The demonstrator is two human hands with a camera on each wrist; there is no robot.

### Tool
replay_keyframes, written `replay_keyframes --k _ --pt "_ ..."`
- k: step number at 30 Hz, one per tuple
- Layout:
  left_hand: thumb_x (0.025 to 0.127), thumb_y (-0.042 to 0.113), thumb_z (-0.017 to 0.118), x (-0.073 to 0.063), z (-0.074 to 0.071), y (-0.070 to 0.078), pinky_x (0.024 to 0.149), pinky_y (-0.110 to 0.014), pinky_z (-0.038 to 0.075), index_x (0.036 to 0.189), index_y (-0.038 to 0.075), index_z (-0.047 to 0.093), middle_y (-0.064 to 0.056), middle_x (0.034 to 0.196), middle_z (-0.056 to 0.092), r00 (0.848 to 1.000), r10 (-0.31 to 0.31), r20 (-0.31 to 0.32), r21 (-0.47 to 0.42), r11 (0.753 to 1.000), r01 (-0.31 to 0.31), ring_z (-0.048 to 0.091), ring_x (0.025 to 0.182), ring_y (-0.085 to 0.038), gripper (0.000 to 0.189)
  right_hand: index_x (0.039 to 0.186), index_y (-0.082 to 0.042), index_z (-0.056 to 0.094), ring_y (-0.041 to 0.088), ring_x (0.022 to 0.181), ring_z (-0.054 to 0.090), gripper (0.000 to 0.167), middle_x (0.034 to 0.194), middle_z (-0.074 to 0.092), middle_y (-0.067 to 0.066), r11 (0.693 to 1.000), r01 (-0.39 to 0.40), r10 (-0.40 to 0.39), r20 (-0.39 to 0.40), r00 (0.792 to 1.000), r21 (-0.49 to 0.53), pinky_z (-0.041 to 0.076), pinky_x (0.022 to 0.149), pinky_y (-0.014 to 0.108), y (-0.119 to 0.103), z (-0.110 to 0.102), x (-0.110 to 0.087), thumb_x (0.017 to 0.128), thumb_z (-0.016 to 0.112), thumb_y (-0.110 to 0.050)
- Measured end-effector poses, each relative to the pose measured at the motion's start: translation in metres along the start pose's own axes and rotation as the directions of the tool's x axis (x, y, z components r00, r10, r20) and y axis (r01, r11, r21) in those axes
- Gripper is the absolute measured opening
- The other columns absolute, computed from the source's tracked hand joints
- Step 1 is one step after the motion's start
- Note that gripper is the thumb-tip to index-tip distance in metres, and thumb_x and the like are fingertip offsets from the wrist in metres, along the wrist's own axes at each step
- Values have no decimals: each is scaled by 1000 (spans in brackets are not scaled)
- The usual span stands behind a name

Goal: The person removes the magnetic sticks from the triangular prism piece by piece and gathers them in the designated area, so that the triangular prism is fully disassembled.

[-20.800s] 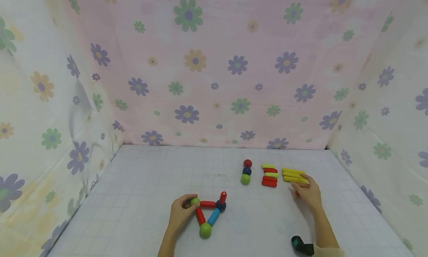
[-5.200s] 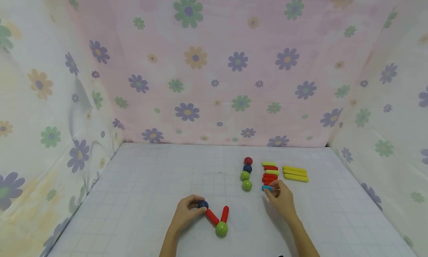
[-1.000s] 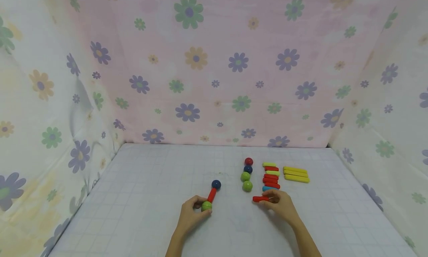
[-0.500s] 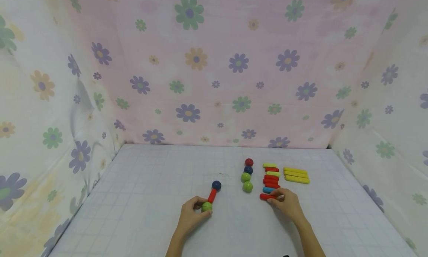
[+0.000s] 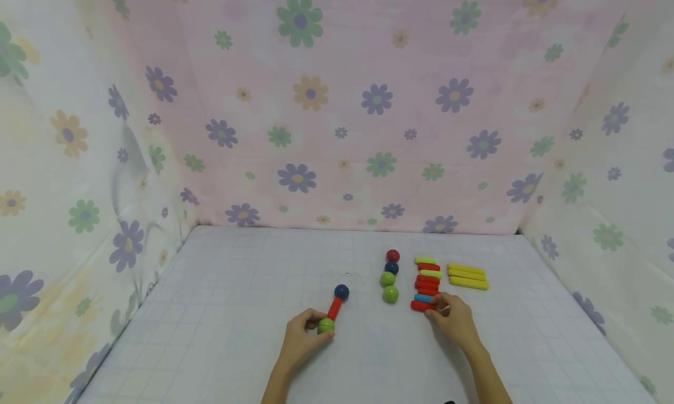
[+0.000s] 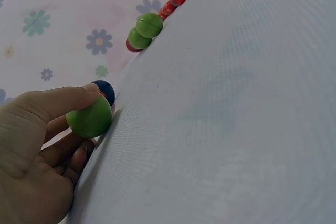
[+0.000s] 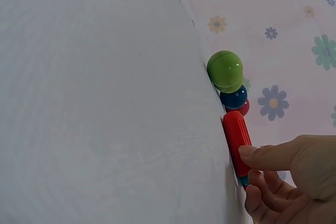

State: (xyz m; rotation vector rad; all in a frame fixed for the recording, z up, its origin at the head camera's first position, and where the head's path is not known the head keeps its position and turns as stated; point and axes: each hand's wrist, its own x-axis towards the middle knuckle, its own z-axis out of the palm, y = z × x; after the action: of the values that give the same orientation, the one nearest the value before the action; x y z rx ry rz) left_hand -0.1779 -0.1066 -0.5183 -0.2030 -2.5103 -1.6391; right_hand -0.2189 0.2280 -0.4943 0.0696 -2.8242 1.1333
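My left hand (image 5: 300,341) grips a green ball (image 5: 326,326) between thumb and fingers. From that ball a red rod (image 5: 334,308) runs to a dark blue ball (image 5: 341,292) at its far end. On the right, my right hand (image 5: 456,322) pinches another red rod (image 5: 420,306) by its right end, thumb on its near side in the right wrist view (image 7: 237,140). This rod lies along the front of a column of short rods, right beside a blue rod (image 5: 423,297). My fingers hide the right ends of both.
Behind the blue rod lie several short red rods (image 5: 427,285) and yellow-green rods (image 5: 430,274). Three long yellow rods (image 5: 468,282) are to their right. Left of the column, a row of loose balls runs back: two green (image 5: 390,294), one dark blue (image 5: 391,268), one red (image 5: 392,256).
The earlier triangle of rods and balls has been taken apart, its pieces joining the rows. In the last second my right hand brought the red rod rightward beside the blue one; my left stayed put.
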Motion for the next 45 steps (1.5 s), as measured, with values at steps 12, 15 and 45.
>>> replay_keyframes --k 12,15,45 --pt "71 10 73 -1 -2 1 77 -25 46 107 3 67 -5 98 67 999 38 23 1 999 -38 56 85 -16 37 102 -2 60 15 72 51 21 78 56 3 988 9 -20 73 997 151 45 61 18 -27 13 -4 83 69 -5" --pt "72 9 69 -1 -4 2 79 -27 46 105 5 68 -3 99 67 998 20 53 18 1000 -21 56 87 -15 33 108 1 60 17 66 54 25 79 58 5 966 62 -100 141 985 252 47 58 20 -31 22 -3 85 67 -8" --pt "74 14 76 5 10 1 73 -28 41 95 6 72 -2 89 68 991 94 99 156 982 -108 52 83 -15 23 107 -5 66 6 67 46 28 95 62 3 931 319 -362 318 876 179 43 58 19 -82 84 -9 82 69 -14"
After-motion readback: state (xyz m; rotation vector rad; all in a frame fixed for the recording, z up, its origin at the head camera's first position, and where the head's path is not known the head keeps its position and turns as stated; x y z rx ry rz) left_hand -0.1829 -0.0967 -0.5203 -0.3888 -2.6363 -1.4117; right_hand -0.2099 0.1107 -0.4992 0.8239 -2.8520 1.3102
